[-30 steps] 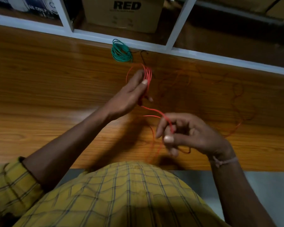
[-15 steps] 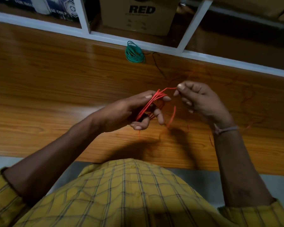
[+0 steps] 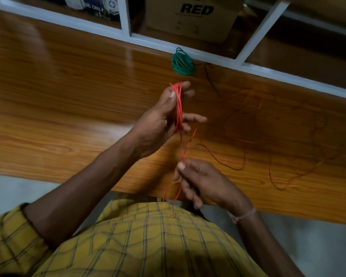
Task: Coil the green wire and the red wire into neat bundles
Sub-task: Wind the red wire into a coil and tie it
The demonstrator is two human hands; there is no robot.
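My left hand (image 3: pixel 161 121) is raised over the wooden table (image 3: pixel 68 100) and grips several loops of the red wire (image 3: pixel 179 108) between thumb and fingers. Below it, near the table's front edge, my right hand (image 3: pixel 202 181) pinches the same red wire's running strand, which hangs down toward my shirt. The loose length of red wire (image 3: pixel 272 172) trails in curls across the table to the right. The green wire (image 3: pixel 182 61) lies as a coiled bundle at the table's far edge, apart from both hands.
A white frame (image 3: pixel 188 49) borders the table's far side. Behind it stands a cardboard box (image 3: pixel 192 17) printed "RED". A thin dark wire (image 3: pixel 211 78) lies right of the green coil. Grey floor shows below the table's front edge.
My right hand has dropped from beside the loops to the table's front edge, drawing the strand downward. My left hand has turned the red loops upright and lifted them farther from me.
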